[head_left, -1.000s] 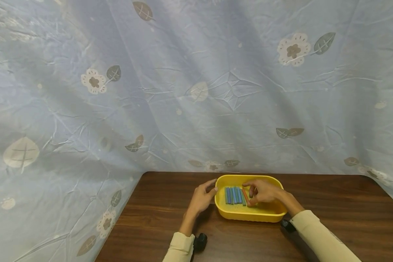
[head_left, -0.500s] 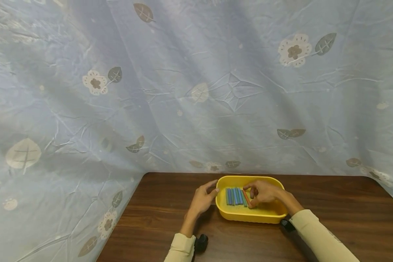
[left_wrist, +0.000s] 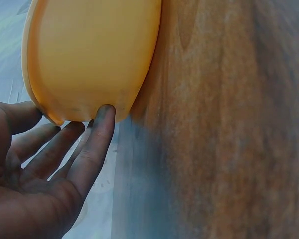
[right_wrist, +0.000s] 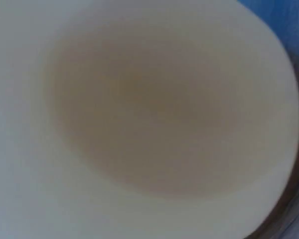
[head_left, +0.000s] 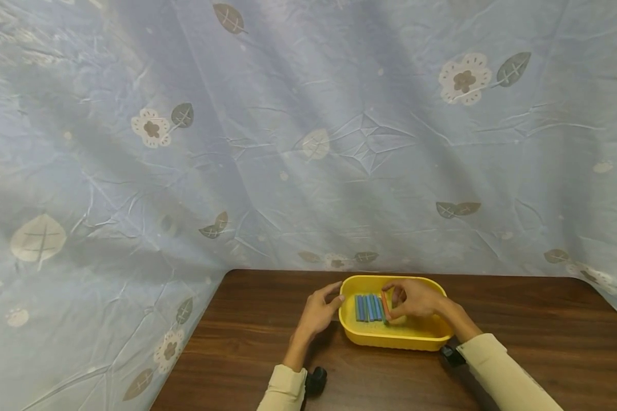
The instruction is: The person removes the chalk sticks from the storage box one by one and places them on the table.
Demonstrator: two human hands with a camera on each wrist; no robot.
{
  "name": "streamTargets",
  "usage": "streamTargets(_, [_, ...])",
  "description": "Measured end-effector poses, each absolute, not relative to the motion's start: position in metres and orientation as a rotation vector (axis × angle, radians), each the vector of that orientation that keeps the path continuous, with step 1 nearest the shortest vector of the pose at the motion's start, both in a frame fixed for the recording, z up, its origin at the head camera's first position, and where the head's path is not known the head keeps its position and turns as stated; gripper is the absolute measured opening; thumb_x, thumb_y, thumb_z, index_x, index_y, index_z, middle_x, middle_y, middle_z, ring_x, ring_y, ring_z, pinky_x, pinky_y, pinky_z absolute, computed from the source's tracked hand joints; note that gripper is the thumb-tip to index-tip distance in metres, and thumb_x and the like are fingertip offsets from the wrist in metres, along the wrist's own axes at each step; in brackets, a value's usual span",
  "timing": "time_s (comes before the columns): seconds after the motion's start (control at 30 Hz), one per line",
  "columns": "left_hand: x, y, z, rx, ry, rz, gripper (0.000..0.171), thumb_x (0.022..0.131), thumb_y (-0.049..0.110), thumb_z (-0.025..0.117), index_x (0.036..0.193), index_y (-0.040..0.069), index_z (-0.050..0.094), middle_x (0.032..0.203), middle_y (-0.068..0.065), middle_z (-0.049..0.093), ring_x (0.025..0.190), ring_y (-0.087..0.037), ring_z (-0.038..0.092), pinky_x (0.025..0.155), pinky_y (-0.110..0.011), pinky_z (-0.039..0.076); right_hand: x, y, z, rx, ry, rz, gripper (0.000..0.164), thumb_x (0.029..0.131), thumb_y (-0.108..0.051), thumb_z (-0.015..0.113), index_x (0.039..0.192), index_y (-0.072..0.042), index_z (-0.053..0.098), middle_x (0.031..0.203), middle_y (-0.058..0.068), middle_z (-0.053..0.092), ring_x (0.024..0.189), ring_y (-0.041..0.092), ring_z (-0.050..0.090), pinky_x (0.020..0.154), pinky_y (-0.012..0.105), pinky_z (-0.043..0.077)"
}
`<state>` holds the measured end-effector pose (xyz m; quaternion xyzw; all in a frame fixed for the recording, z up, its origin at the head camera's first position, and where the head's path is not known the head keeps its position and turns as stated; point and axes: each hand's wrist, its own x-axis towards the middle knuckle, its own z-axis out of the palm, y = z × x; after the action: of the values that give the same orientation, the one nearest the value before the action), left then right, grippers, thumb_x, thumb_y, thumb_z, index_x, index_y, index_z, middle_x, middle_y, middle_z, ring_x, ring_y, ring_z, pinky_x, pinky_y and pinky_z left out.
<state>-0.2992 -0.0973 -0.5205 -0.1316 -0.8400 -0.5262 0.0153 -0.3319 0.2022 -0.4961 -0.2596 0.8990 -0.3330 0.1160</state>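
Observation:
A yellow plastic tub (head_left: 391,341) stands on the brown table, with several blue and green chalk sticks (head_left: 368,308) lying side by side in its left part. My right hand (head_left: 415,298) reaches into the tub and pinches an orange chalk stick (head_left: 386,305) between thumb and fingers at its two ends, just right of the row. At the tub's left end, my left hand (head_left: 316,311) touches the outer wall with nearly straight fingers (left_wrist: 97,149). The right wrist view is filled by a blurred pale surface and shows no hand.
The brown wooden table (head_left: 247,337) runs around the tub. Behind it hangs a pale blue curtain (head_left: 308,188) with leaves and flowers. A dark wrist device (head_left: 316,381) sits below the left sleeve, another (head_left: 451,355) beside the right one.
My right hand has shifted slightly up and the orange chalk stick has turned more in line with the row. The left hand keeps its place at the tub.

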Motion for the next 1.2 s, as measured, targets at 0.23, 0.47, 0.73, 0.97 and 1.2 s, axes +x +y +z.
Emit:
streamTargets(0.23, [-0.300, -0.098, -0.522, -0.419, -2.601, -1.652, 0.042, 0.108, 0.021, 0.066, 0.149, 0.012, 0.065, 0.146, -0.017, 0.069, 0.117, -0.031, 0.075, 0.100, -0.050, 0.062, -0.326, 0.196, -0.483, -0.822, 2.666, -1.011, 0.074, 0.084, -0.037, 0.093, 0.141, 0.001, 0.065, 0.103, 0.006, 0.071, 0.089, 0.015, 0.064, 0.076, 0.029, 0.054])
streamTargets(0.47, [-0.300, -0.099, -0.521, -0.437, -2.600, -1.670, 0.045, 0.108, 0.021, 0.065, 0.151, 0.008, 0.062, 0.146, -0.018, 0.068, 0.114, -0.032, 0.076, 0.094, -0.046, 0.065, -0.315, 0.191, -0.474, -0.863, 2.637, -1.099, 0.076, 0.087, -0.043, 0.090, 0.142, 0.002, 0.063, 0.108, 0.009, 0.074, 0.096, 0.018, 0.068, 0.081, 0.027, 0.058])
streamTargets(0.73, [-0.300, -0.098, -0.522, -0.427, -2.616, -1.644, 0.043, 0.109, 0.022, 0.065, 0.151, 0.013, 0.063, 0.147, -0.016, 0.068, 0.120, -0.032, 0.074, 0.100, -0.051, 0.062, -0.299, 0.182, -0.465, -0.820, 2.655, -1.158, 0.074, 0.088, -0.044, 0.090, 0.143, -0.001, 0.062, 0.108, 0.010, 0.073, 0.091, 0.016, 0.068, 0.078, 0.026, 0.058])
streamTargets(0.97, [-0.299, -0.098, -0.521, -0.428, -2.609, -1.660, 0.043, 0.108, 0.021, 0.065, 0.150, 0.012, 0.064, 0.147, -0.017, 0.068, 0.121, -0.032, 0.074, 0.101, -0.051, 0.061, -0.282, 0.172, -0.459, -0.788, 2.651, -1.238, 0.077, 0.087, -0.042, 0.091, 0.144, 0.000, 0.060, 0.105, 0.008, 0.070, 0.087, 0.014, 0.068, 0.075, 0.027, 0.058])
streamTargets(1.2, [-0.300, -0.099, -0.520, -0.428, -2.610, -1.677, 0.045, 0.108, 0.023, 0.066, 0.151, 0.008, 0.062, 0.147, -0.019, 0.067, 0.116, -0.032, 0.076, 0.098, -0.050, 0.063, -0.263, 0.157, -0.455, -0.816, 2.651, -1.227, 0.074, 0.088, -0.041, 0.090, 0.143, -0.003, 0.061, 0.103, 0.005, 0.069, 0.086, 0.011, 0.065, 0.074, 0.025, 0.057])
